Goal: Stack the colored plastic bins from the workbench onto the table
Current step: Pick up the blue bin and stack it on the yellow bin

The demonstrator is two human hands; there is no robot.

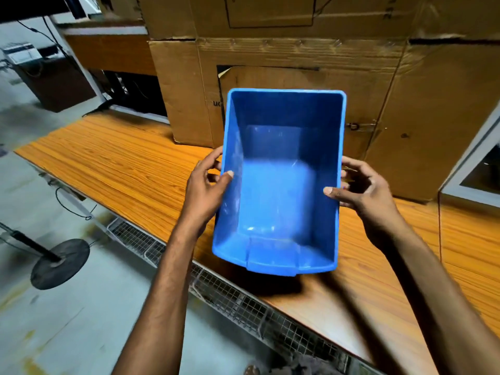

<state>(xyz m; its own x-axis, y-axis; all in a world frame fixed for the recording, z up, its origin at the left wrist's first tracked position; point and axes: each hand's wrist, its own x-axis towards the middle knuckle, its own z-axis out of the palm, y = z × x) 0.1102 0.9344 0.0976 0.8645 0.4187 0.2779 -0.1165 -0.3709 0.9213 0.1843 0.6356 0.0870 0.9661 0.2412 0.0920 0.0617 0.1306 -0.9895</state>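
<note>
We grip a glossy blue plastic bin (278, 182), rectangular and empty, by both long rims, left hand (207, 190) and right hand (365, 190), fingers curled closed, above the wood-grain tabletop (108, 163).

Cardboard box (186, 85) behind the blue bin (281, 185) is showing dark printed letters at the bin's left rim, cut off and unreadable. Nothing else legible.

Glossy plastic bin (281, 185); wood-grain table (121, 163); matt cardboard boxes (378, 90).

floor (67, 320): grey concrete lying left | tabletop (121, 163): orange woodgrain | cardboard boxes (297, 50): standing stacked behind | fan base (60, 263): resting on floor
</note>
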